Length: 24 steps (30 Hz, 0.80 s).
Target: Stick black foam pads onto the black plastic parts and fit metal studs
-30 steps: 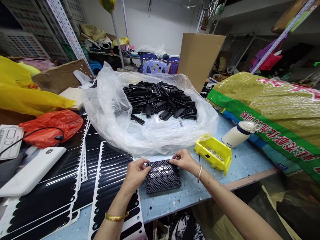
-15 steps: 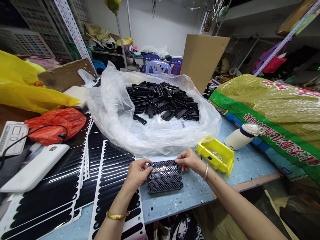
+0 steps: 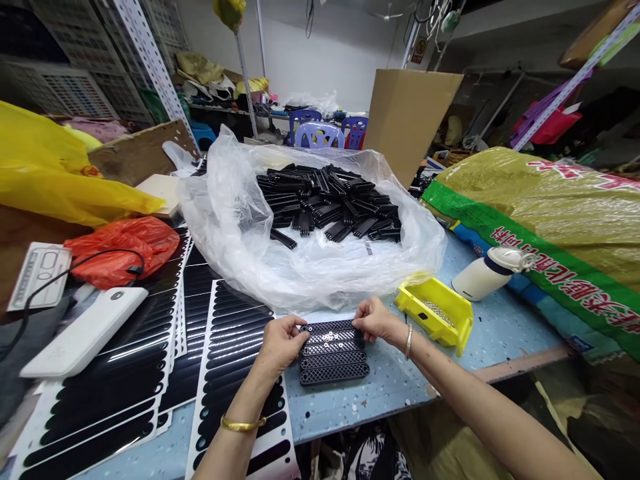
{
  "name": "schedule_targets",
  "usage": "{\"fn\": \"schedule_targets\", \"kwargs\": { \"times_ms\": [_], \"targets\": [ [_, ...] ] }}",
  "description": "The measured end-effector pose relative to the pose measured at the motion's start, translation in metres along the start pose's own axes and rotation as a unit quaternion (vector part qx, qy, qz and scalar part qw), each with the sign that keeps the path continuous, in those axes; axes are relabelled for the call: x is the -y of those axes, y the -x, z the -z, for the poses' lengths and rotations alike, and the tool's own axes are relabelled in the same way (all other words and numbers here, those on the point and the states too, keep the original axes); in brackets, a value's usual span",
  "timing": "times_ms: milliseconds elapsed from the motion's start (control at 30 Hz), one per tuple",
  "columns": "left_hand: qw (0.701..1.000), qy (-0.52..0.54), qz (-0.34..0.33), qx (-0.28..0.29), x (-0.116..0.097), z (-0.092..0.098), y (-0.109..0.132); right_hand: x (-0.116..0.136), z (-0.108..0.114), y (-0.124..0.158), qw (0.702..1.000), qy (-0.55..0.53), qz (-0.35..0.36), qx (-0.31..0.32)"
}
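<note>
On your surface [image 3: 400,380], the bag [image 3: 310,285] of black pieces [image 3: 340,193] spreads across the middle, toward the far edge. A sheet [image 3: 225,353] reaches the near edge, left of centre; the yellow bin [image 3: 425,325] sits toward the right. The strips [image 3: 334,364] lie side by side close to the near edge, between your grips. Your left grip [image 3: 281,341] is pinched nearly closed on their far left corner, your right grip [image 3: 375,321] likewise on the far right. Small pale bits [image 3: 331,337] dot the strips.
</note>
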State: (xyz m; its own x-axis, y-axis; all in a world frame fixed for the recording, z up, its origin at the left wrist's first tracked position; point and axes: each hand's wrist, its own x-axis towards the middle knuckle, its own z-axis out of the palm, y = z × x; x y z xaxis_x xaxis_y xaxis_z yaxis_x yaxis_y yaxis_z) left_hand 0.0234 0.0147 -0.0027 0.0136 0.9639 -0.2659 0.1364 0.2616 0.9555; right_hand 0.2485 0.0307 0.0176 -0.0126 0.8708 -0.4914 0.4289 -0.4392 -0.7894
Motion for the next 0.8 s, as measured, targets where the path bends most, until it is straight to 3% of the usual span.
{"fn": "schedule_targets", "kwargs": {
  "times_ms": [400,800],
  "targets": [
    [0.999,-0.028,0.019,-0.029,-0.002,-0.003,-0.003,-0.003,0.0,0.006,0.999,-0.028,0.022,0.006],
    [0.997,0.022,0.066,0.041,-0.013,0.008,-0.004,-0.005,0.005,0.004,0.998,-0.052,0.021,0.032]
  ]
}}
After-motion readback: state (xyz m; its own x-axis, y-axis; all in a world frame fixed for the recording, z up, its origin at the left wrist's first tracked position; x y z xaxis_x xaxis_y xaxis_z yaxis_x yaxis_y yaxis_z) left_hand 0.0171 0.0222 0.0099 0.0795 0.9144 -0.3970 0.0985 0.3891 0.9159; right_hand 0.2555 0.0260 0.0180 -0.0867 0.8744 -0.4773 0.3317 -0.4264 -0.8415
